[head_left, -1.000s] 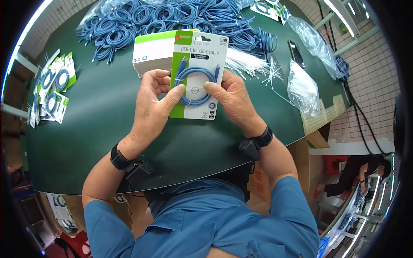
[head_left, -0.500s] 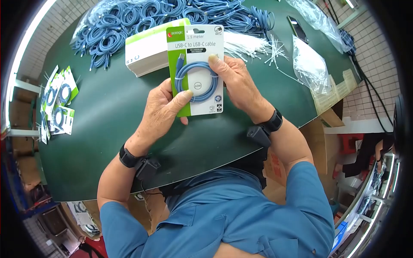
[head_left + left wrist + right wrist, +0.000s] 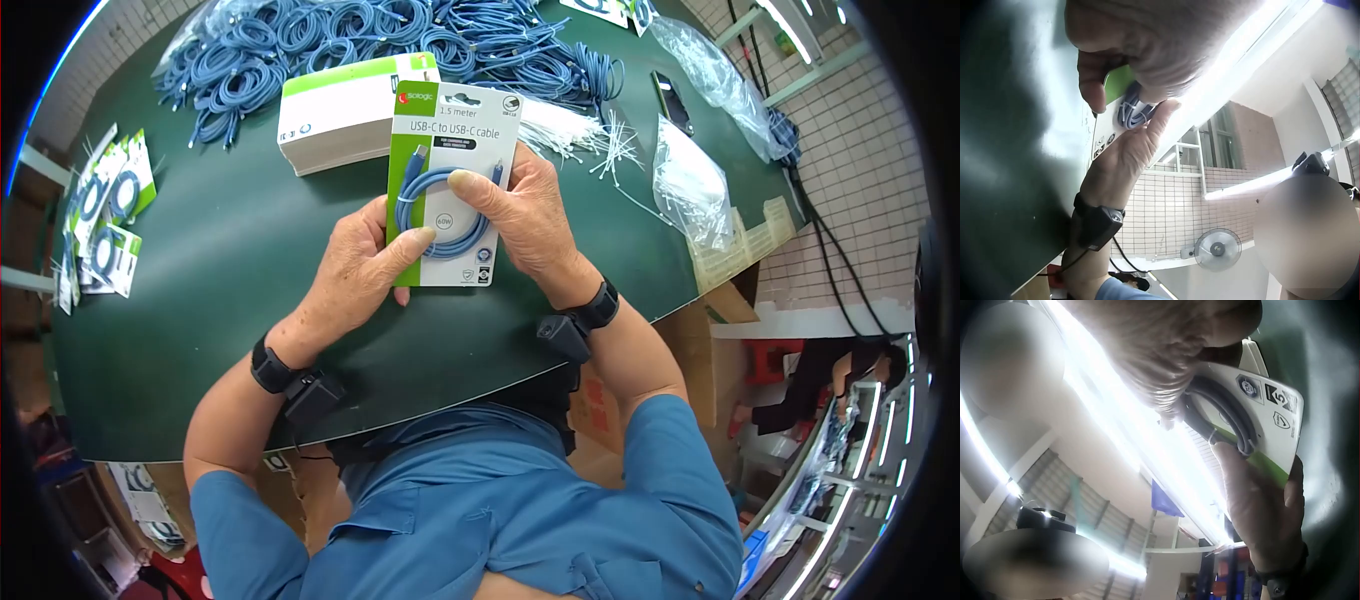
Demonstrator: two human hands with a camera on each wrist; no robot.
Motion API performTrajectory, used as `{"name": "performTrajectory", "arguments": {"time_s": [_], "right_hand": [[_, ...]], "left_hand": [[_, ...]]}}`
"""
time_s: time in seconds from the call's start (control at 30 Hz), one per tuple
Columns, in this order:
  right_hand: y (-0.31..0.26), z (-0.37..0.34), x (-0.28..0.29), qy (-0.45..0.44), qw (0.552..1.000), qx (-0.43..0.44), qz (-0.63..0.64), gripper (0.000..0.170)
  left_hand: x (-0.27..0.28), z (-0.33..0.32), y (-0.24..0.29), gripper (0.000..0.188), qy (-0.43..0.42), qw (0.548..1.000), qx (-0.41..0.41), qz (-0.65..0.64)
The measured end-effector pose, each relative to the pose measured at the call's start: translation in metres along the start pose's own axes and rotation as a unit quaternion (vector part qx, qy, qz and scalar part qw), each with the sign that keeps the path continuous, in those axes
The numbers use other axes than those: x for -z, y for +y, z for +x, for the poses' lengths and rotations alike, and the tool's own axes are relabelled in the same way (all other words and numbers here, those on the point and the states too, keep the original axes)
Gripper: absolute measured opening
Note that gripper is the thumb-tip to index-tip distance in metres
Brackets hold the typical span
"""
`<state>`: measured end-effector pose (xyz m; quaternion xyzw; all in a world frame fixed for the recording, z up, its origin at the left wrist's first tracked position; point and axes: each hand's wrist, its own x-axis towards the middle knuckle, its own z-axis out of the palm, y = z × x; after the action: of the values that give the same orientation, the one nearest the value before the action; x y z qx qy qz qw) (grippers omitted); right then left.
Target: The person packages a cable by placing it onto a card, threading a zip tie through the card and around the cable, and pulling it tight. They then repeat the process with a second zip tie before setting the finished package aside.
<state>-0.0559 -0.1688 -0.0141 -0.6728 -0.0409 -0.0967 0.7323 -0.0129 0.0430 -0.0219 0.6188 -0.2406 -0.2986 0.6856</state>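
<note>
Cable card (image 3: 445, 222), up over the desk (image 3: 220, 250) between near and far edges, left hand (image 3: 355, 262) and right hand (image 3: 532, 222) pinching its two sides; squeeze too hard and that coil (image 3: 460, 246) could slip its ties (image 3: 404, 198)!

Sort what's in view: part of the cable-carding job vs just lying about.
Likely job:
- printed card with coiled cable, held by left hand and right hand
- card stack
- blue cable heap
- loose white ties, bagged ties
- carded cables

Probably just lying about:
- phone
- clear plastic
</note>
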Motion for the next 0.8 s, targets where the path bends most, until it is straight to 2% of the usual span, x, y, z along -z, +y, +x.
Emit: {"name": "performTrajectory", "arguments": {"time_s": [0.13, 0.43, 0.53, 0.8], "right_hand": [[0.005, 0.0, 0.003, 0.004, 0.999, -0.029, 0.033, 0.039], [0.006, 0.0, 0.002, 0.006, 0.996, -0.03, 0.08, 0.039], [0.005, -0.001, 0.002, 0.004, 0.996, -0.032, 0.081, 0.039], [-0.005, 0.001, 0.0, -0.043, 0.997, 0.028, -0.061, 0.047]], "left_hand": [[0.0, -0.002, 0.003, 0.03, 0.003, 1.0, 0.004, 0.018], [0.006, 0.0, -0.002, 0.031, -0.018, 0.999, -0.008, 0.044], [0.002, 0.0, -0.002, 0.032, -0.009, 1.0, 0.011, 0.0], [0.004, 0.0, 0.0, 0.03, 0.009, 0.997, 0.03, -0.073]]}}
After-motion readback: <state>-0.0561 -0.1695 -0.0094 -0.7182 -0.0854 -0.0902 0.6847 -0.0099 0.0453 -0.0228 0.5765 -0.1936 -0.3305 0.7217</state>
